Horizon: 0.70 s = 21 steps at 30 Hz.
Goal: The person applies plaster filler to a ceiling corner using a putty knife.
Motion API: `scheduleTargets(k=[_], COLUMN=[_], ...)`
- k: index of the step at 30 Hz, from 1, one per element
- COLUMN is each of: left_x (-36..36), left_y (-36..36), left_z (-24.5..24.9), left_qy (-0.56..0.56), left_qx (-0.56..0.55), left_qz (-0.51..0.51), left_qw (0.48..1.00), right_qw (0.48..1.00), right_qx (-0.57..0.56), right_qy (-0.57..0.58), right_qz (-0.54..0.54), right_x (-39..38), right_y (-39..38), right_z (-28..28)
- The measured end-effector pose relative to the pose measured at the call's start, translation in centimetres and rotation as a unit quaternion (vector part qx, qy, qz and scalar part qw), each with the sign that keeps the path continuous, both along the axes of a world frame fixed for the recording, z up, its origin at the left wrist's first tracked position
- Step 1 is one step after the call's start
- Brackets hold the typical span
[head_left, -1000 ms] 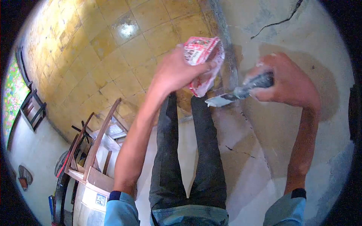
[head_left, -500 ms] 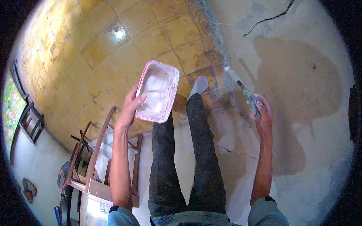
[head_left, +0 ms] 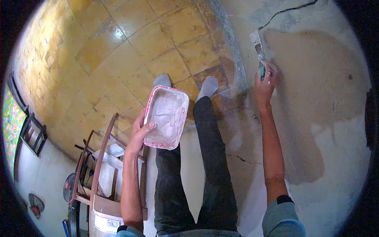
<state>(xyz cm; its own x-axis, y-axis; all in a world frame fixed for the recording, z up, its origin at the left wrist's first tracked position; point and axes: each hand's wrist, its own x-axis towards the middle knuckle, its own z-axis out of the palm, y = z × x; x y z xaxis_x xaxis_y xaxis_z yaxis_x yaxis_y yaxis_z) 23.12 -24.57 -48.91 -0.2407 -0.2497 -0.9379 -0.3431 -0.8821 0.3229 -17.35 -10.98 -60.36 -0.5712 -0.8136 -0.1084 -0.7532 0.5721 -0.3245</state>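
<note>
My left hand (head_left: 138, 136) grips the side of a rectangular tub (head_left: 161, 143) with a red-and-white smeared rim, the thumb over its edge. Spread inside the tub is white filler paste (head_left: 169, 108). In my right hand (head_left: 266, 87) is a putty knife (head_left: 256, 41) with a green handle, fingers closed around it. White paste coats its blade, which lies against the grey wall (head_left: 343, 138) at the lower end of a dark crack (head_left: 276, 16).
Yellow floor tiles (head_left: 134, 43) run up to the wall's foot. My socked feet (head_left: 209, 85) stand on them. A wooden chair-like frame (head_left: 103, 158) is at lower left, near a dark round object (head_left: 69, 187). Shadows of my head and arm fall across the wall.
My right hand has raised the putty knife up and across to the crack, turning its blade toward the wall. The tub has moved lower in view, and my left foot now shows.
</note>
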Motion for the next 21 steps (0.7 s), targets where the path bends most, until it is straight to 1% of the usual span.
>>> scheduleTargets(k=[6, 9, 12, 15, 18, 21], left_x=[-0.5, 0.2, 1.3, 0.7, 0.8, 1.1], left_y=[0.3, 0.9, 1.6, 1.0, 0.7, 1.1], left_z=[-0.1, -0.7, -1.2, -0.6, -0.5, -0.7], left_qy=[-0.004, 0.012, -0.022, -0.019, -0.012, -0.013], left_qx=[0.01, 0.019, 0.004, 0.013, 0.02, 0.014], left_qz=[-0.006, 0.005, -0.004, 0.003, 0.014, 0.031], left_qw=[1.0, 1.0, 1.0, 1.0, 1.0, 0.999], right_qw=[0.995, 0.998, 0.996, 0.991, 0.996, 0.997], right_qx=[0.025, 0.0, 0.003, 0.041, 0.004, 0.013], right_qy=[0.066, 0.048, 0.081, 0.117, 0.085, 0.032], right_qz=[0.075, 0.03, 0.043, 0.046, 0.036, 0.063], right_x=[-0.5, -0.8, -0.7, -0.5, -0.5, -0.2], right_y=[-1.1, -1.2, -1.1, 0.5, 1.6, -0.2], right_z=[-0.8, -1.3, -0.7, 0.0, 0.5, 0.3])
